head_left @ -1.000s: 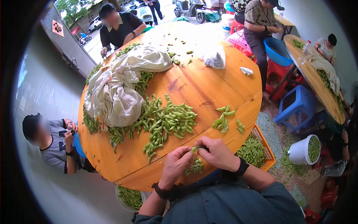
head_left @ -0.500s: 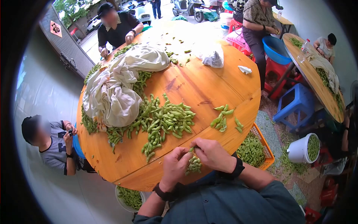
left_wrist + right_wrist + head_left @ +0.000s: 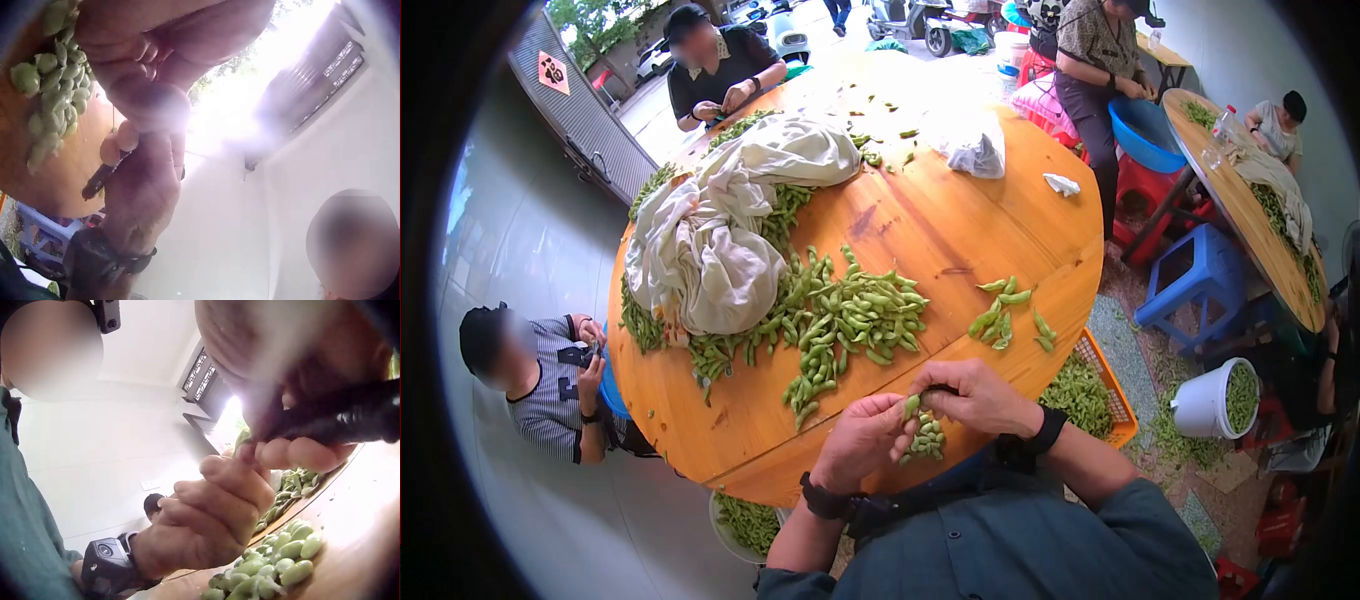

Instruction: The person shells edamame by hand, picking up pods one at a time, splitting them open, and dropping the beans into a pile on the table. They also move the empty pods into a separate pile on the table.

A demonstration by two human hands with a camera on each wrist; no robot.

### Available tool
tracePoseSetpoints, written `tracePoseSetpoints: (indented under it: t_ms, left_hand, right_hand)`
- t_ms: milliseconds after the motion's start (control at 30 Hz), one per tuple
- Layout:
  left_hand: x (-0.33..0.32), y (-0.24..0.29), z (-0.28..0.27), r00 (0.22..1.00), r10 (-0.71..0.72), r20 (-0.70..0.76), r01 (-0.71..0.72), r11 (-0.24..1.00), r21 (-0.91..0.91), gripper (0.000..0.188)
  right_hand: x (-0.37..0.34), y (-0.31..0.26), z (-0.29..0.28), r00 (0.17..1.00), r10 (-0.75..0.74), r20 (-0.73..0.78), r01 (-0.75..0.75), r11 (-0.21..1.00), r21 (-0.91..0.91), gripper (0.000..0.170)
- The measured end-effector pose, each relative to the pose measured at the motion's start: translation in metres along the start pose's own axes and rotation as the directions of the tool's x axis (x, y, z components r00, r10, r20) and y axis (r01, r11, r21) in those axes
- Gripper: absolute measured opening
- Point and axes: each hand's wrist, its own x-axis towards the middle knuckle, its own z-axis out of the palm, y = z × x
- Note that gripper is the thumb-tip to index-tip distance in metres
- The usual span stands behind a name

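My left hand [image 3: 862, 438] pinches a green edamame pod [image 3: 912, 406] between thumb and fingers, over the front of the round table. My right hand [image 3: 974, 400] meets it there, gripping a tool with a black, rod-like handle [image 3: 340, 419]. The tool's working end is hidden by the fingers; its dark butt shows past the right hand in the left wrist view. Just below both hands lies a small pile of loose green beans [image 3: 275, 562]. Beyond them, a heap of edamame pods [image 3: 855, 315] spreads over the wooden table [image 3: 990, 240].
A crumpled pale cloth [image 3: 730, 240] covers more pods on the left. A few pods [image 3: 1002, 315] lie apart at right. An orange crate [image 3: 1118, 405] of pods stands by the table, with a white bucket [image 3: 1200, 405] and blue stool [image 3: 1195, 280] further right. Other people sit around.
Both hands stay together at the front of the table. The left hand has turned a little, showing more of the pod. The person across the table has brought their hands together.
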Motion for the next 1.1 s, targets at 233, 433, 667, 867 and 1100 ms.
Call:
tracePoseSetpoints:
  t_ms: [233,433,667,867,1100]
  left_hand:
    - [0.005,-0.015,0.001,0.907,0.415,-0.07,-0.242,0.651,0.72,0.011]
    - [-0.002,-0.004,0.01,0.925,0.362,-0.113,-0.187,0.694,0.695,0.011]
    - [-0.002,0.003,0.009,0.98,0.169,-0.102,-0.102,0.878,0.468,0.027]
    - [0.009,-0.001,0.004,0.927,0.283,-0.247,-0.202,0.93,0.306,0.024]
    - [0.009,0.003,-0.005,0.924,0.303,-0.234,-0.261,0.946,0.193,0.023]
  right_hand:
    - [0.0,-0.006,0.011,0.983,-0.15,-0.103,0.099,0.915,-0.391,0.01]
    - [-0.001,-0.002,0.007,0.989,-0.133,-0.07,0.109,0.957,-0.27,0.01]
    - [0.0,0.005,0.001,0.996,-0.059,-0.064,0.043,0.974,-0.221,0.01]
    - [-0.003,-0.012,0.008,0.982,-0.188,0.014,0.184,0.936,-0.299,0.009]
    - [-0.011,-0.009,-0.032,0.955,-0.147,-0.259,-0.059,0.76,-0.648,0.012]
